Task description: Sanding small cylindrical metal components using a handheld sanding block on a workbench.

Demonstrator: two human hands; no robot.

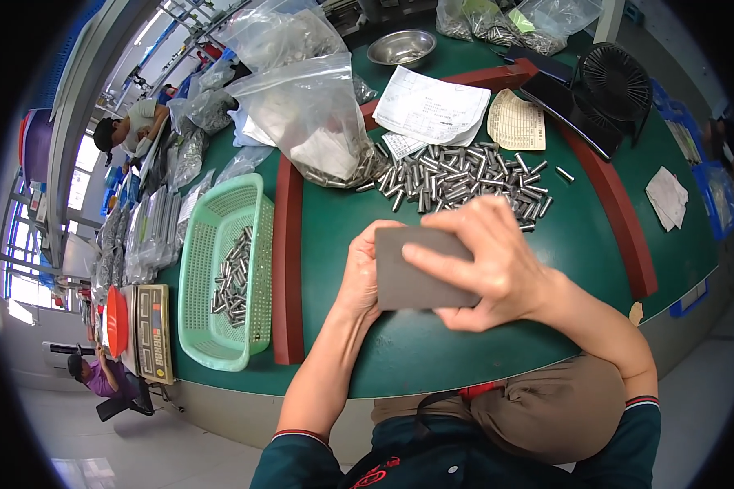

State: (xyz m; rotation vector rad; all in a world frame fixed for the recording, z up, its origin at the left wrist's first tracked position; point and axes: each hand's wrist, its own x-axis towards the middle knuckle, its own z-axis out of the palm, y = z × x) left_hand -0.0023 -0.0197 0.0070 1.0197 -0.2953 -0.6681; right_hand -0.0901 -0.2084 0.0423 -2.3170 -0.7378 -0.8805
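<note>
Over the near edge of the green bench, a flat grey-brown square pad (422, 273) is held in front of me. My right hand (493, 265) grips it from the right, the index finger laid across its face. At the pad's left edge, my left hand (365, 273) is curled, with most of its fingers hidden behind the pad. Whatever the left hand holds does not show. Just beyond both hands lies a loose heap of short metal pins (457, 175).
A green basket (257, 326) with more pins stands left, beside a red bar (288, 269). Behind are a clear bag (302, 106), papers (432, 102) and a metal bowl (401, 47). A black fan (616, 81) stands far right; a scale (153, 334) sits left.
</note>
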